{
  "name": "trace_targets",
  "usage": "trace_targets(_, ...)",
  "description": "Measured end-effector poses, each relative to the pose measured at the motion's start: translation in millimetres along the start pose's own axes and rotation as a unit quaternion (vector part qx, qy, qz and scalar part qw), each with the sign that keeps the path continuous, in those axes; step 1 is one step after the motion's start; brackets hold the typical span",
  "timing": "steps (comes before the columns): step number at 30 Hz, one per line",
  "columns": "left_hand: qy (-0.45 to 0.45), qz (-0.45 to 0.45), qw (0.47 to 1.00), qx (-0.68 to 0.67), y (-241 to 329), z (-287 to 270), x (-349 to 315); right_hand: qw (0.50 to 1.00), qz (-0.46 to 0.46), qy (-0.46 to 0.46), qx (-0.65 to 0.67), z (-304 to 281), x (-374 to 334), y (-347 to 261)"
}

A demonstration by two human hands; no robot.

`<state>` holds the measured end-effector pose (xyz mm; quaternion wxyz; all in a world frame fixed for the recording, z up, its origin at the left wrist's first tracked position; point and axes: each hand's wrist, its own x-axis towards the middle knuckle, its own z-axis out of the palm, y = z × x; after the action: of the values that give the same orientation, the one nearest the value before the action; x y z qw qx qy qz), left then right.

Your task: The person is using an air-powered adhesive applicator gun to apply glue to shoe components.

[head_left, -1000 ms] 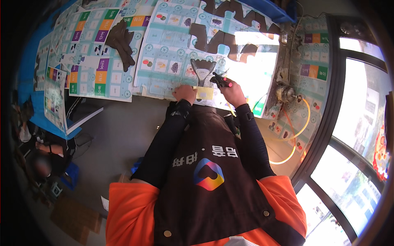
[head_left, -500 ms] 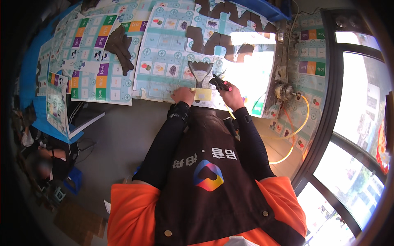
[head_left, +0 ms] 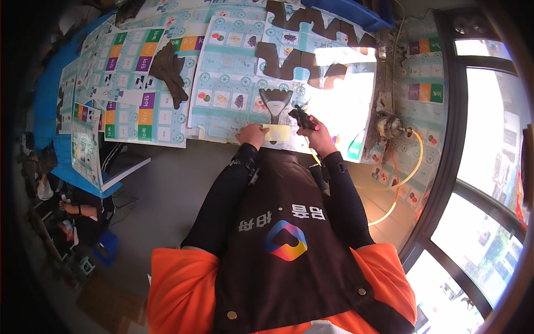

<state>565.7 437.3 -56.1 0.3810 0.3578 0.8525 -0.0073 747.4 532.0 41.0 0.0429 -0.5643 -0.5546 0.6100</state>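
- A blue-topped bench [head_left: 49, 100] runs along the left and top of the view, covered with printed game-board sheets.
- At the far left, a stack of printed cardboard sheets [head_left: 88, 142] hangs over the bench edge.
- A white sheet with purple, green and orange squares [head_left: 142, 83] lies flat next to it, and a pair of dark brown work gloves [head_left: 169, 69] rests across its upper right corner.
- Further right lies a pale teal printed sheet with small fruit pictures [head_left: 231, 89], near the bench's front edge.
- The left hand [head_left: 251, 135] rests flat, fingers spread loosely, on the front edge of that teal sheet; it grips nothing and touches the left end of a small pale yellow card piece [head_left: 278, 132].
- The yellow card piece sits at the bench edge between both hands, with a dark fan-shaped scraper-like piece [head_left: 275, 101] standing just above it, its stem touching the card.
- The right hand [head_left: 312, 131] is curled closed around a small black hand tool with a red tip [head_left: 303, 118], held just to the right of the yellow card.
- Dark brown jigsaw-edged cardboard cut-outs [head_left: 300, 55] lie behind the hands, towards the top.
- On the right, a yellow hose [head_left: 414, 161] curves down from a round metal fitting [head_left: 388, 125] beside the window frame.
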Motion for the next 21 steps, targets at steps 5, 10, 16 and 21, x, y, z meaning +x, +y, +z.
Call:
trace_targets(5,0.029,0.152,0.983,-0.102,-30.1,-48.9,0.8,0.988,-0.074,0.132,-0.022,-38.7,0.3,33.0)
trace_targets(10,0.324,0.052,0.927,0.185,-93.2,-135.4,23.8,0.974,-0.082,0.198,0.068,-58.2,-1.9,77.7)
trace_targets(16,0.118,0.128,0.985,-0.004,-42.8,-73.9,25.5,0.949,-0.038,0.304,-0.080,-81.5,-30.2,91.7)
trace_targets(21,0.016,0.128,0.987,0.095,21.4,10.3,-22.4,0.911,-0.023,0.324,-0.253,-95.9,-29.4,109.1)
